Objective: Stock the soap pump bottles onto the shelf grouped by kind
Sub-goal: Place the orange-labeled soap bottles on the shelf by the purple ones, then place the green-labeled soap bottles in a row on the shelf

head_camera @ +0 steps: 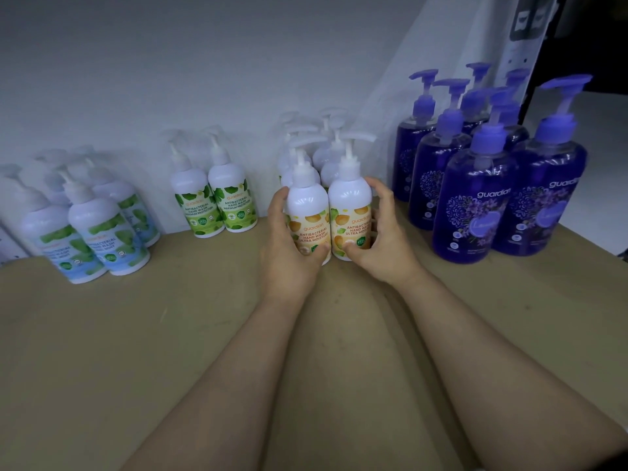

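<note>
Nearest to us on the brown shelf board [170, 351], both bare forearms reach forward and meet at the front pair of orange-label bottles, so we'll use that pair as our landmark. Our left hand [289, 239] is curled round the left orange bottle [308, 212], thumb across the lower label and fingers wrapped round its far side. Our right hand [380, 239] does the same with the right orange bottle [350, 212], thumb pressing low on the label and fingers curved round the right side. The two bottles stand upright, touching each other, bases on the board, "ultra moisture" labels facing us.

Just behind that pair we see more white pump bottles [326, 154] of what looks like the same kind, bunched up toward the white back wall [170, 79]. Labels are hidden back there, so we can't say for sure.

Left of the pair, set a bit further back, stand two green-label bottles [215, 202] side by side against the wall. Well off to the left sits a cluster of blue-and-green mint bottles [102, 232], kinda blurry.

Right of the pair, the big purple bottles [492, 195] with purple pumps stand in a tight group running from front to back, the front ones showing lavender labels. They're close beside our right hand but not touching it.
</note>
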